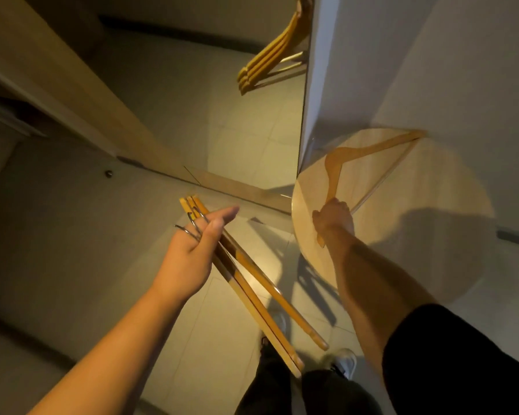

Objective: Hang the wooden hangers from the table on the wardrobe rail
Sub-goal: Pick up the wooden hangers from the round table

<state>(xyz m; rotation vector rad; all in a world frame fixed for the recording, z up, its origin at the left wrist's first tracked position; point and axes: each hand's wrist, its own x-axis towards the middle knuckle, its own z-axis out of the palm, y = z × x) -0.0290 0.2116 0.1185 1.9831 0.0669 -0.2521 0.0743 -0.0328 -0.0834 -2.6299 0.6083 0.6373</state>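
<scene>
Several wooden hangers [246, 283] are bunched in the left hand [192, 253], their metal hooks [192, 227] passing between its fingers [222, 218], which are closed on the bundle over the tiled floor [240, 151]. More hangers [270, 58] hang at the top, beside a white panel [336, 70] that meets the round table's far-left edge. One hanger [369, 163] lies flat on the pale wooden table [426, 229], reaching to its far edge. Right hand [334, 218] fingers are clamped round that hanger's near arm, at the table's left edge. Table surface smooth; hangers varnished, angular
</scene>
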